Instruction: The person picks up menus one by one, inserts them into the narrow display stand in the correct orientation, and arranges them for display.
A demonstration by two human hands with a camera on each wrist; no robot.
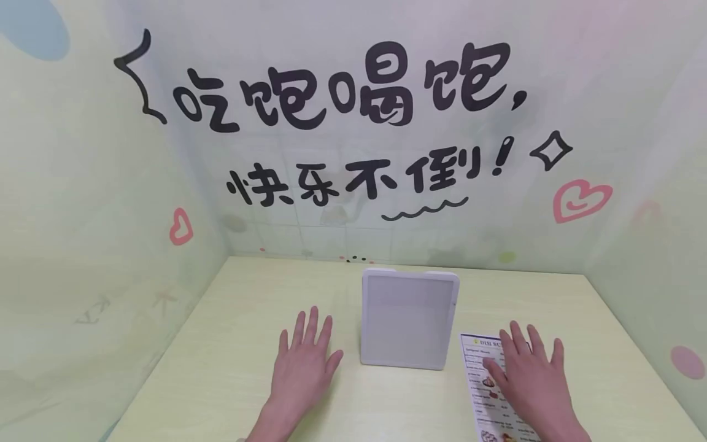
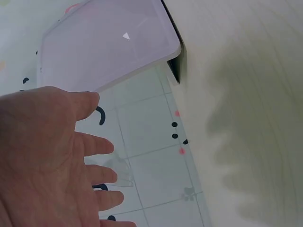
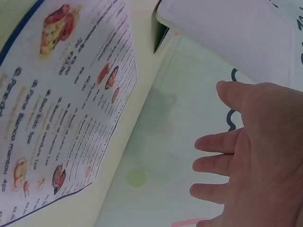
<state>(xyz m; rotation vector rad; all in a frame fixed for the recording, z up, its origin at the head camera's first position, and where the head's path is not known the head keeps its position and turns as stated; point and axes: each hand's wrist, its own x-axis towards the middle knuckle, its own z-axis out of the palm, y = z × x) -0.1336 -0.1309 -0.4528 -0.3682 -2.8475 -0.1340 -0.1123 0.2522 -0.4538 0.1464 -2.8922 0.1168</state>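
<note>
A pale lilac-white rectangular panel [image 1: 409, 322] with a raised rim leans upright on the table, between the two hands. My left hand [image 1: 302, 371] is to its left, palm down with fingers spread and nothing in its grasp; in the left wrist view its shadow falls on the tabletop. On the panel's right, my right hand [image 1: 533, 383] overlaps a printed menu sheet [image 1: 479, 383], fingers spread and straight. The menu carries small food pictures and lines of text, its right part hidden beneath that hand in the head view. The panel [image 3: 236, 33] also shows beyond the right thumb in the right wrist view.
The light wooden table [image 1: 221, 368] is bounded by pale walls on the left, right and back. Large black Chinese lettering [image 1: 353, 98] and small hearts [image 1: 582, 201] decorate the back wall [image 1: 309, 37].
</note>
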